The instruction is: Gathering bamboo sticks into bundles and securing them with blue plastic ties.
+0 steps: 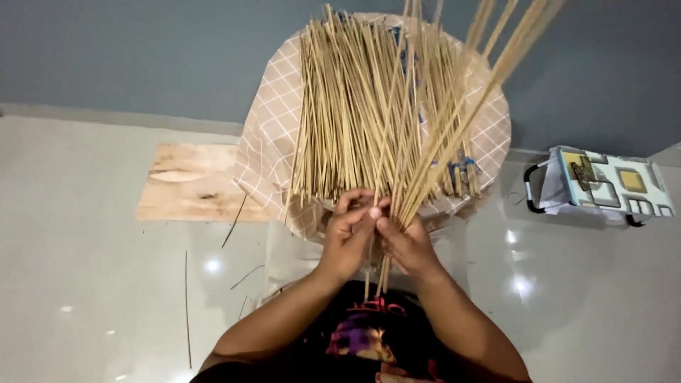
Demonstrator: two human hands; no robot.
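Note:
A thick pile of thin pale bamboo sticks lies on a beige checked cloth that covers a round raised surface in front of me. My right hand grips a fanned bunch of sticks that rises up and to the right, out of the frame. My left hand is beside it, its fingers pinching a single stick from the bunch. Both hands touch at the fingertips, just below the near ends of the pile.
A wooden board lies on the glossy grey floor to the left. A few loose sticks lie scattered on the floor. A small folding stool with a patterned top stands at the right. A blue-grey wall is behind.

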